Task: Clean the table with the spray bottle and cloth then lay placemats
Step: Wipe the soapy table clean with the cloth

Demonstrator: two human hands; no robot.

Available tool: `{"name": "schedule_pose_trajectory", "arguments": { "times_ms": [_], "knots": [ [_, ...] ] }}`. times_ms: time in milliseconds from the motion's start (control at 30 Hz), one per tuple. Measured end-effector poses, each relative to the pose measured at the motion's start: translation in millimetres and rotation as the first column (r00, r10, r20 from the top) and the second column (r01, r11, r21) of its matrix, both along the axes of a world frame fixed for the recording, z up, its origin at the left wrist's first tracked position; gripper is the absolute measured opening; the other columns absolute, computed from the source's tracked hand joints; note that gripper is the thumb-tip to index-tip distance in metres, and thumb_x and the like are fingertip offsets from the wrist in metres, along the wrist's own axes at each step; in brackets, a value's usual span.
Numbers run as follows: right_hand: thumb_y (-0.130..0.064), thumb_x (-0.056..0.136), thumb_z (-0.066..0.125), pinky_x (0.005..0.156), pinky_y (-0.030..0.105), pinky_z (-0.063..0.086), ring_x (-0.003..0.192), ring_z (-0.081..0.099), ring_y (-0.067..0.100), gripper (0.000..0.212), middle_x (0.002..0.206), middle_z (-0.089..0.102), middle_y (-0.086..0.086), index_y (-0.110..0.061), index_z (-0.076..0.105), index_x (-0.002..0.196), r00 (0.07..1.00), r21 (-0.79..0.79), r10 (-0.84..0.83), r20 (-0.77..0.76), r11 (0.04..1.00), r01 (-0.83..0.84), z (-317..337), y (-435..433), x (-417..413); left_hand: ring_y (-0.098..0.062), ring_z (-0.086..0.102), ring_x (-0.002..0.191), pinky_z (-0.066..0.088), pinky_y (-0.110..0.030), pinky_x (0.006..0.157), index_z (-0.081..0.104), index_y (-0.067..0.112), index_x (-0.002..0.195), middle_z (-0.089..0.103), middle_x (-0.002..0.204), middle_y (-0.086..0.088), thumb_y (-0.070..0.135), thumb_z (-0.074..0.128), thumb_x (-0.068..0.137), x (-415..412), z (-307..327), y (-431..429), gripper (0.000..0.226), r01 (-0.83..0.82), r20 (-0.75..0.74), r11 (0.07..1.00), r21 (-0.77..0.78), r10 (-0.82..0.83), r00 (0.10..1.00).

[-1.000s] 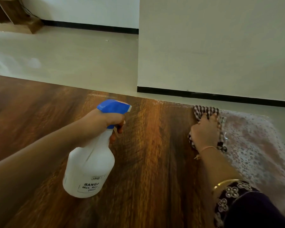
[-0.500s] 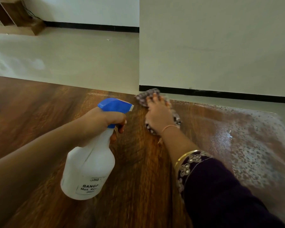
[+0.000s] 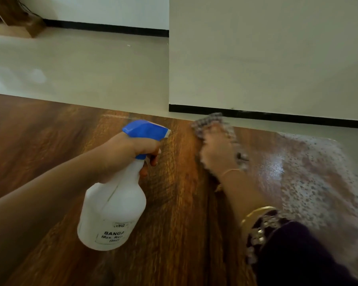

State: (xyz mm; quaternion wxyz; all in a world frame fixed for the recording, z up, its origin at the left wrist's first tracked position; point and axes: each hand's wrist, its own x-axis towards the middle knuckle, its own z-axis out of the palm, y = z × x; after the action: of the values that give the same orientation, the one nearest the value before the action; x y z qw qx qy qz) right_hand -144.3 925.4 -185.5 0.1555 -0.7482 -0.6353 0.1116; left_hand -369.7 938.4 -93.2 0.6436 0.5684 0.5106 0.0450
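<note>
My left hand (image 3: 124, 153) grips the neck of a white spray bottle (image 3: 114, 205) with a blue nozzle, held above the dark wooden table (image 3: 50, 145), nozzle pointing right. My right hand (image 3: 217, 153) presses a checked cloth (image 3: 207, 122) flat on the table near its far edge. The hand and cloth are blurred by motion. Right of the cloth the tabletop is wet, with a shiny wiped streak and a patch of foamy spray droplets (image 3: 314, 182). No placemats are in view.
Beyond the table's far edge lies a pale floor (image 3: 81, 69). A cream wall with a black skirting (image 3: 277, 116) stands close behind the table on the right. A wooden piece of furniture (image 3: 15, 17) sits at the top left corner.
My right hand first swept the cloth left from the foamy patch, then came back slightly right, leaving a wet streak. The left hand and bottle stayed nearly still.
</note>
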Motion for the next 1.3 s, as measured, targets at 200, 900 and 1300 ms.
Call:
{"name": "schedule_pose_trajectory", "arguments": {
  "times_ms": [200,900,1300],
  "knots": [
    [-0.019,0.097,0.029,0.119,0.042,0.002,0.146,0.003,0.023,0.054,0.159,0.008,0.005,-0.018,0.019,0.15,0.949,-0.062,0.305,0.074,0.952,-0.301,1,-5,-43,-0.012,0.053,0.033,0.047,-0.024,0.039,0.051,0.009,0.069,0.058,0.044,0.001,0.014,0.05,0.084,21,-5,1,0.016,0.016,-0.086,1.0,0.023,-0.014,0.996],
    [-0.018,0.098,0.029,0.116,0.038,-0.006,0.146,-0.004,0.023,0.055,0.159,0.003,0.006,-0.018,0.013,0.151,0.987,-0.104,0.039,0.158,0.994,-0.023,-1,-117,48,-0.012,0.054,0.043,0.047,-0.026,0.045,0.063,0.019,0.06,0.059,0.058,-0.001,0.03,0.064,0.057,13,15,-64,0.012,0.113,0.171,0.993,-0.016,-0.109,0.979],
    [-0.021,0.098,0.026,0.113,0.034,-0.012,0.147,-0.002,0.021,0.053,0.159,0.006,0.0,-0.022,0.017,0.15,0.996,-0.084,0.058,0.062,0.995,-0.053,1,-193,-13,-0.012,0.053,0.04,0.046,-0.026,0.043,0.062,0.015,0.06,0.058,0.056,-0.004,0.038,0.079,0.041,18,21,-108,0.034,0.195,0.144,0.98,-0.034,-0.188,0.972]
  ]
}}
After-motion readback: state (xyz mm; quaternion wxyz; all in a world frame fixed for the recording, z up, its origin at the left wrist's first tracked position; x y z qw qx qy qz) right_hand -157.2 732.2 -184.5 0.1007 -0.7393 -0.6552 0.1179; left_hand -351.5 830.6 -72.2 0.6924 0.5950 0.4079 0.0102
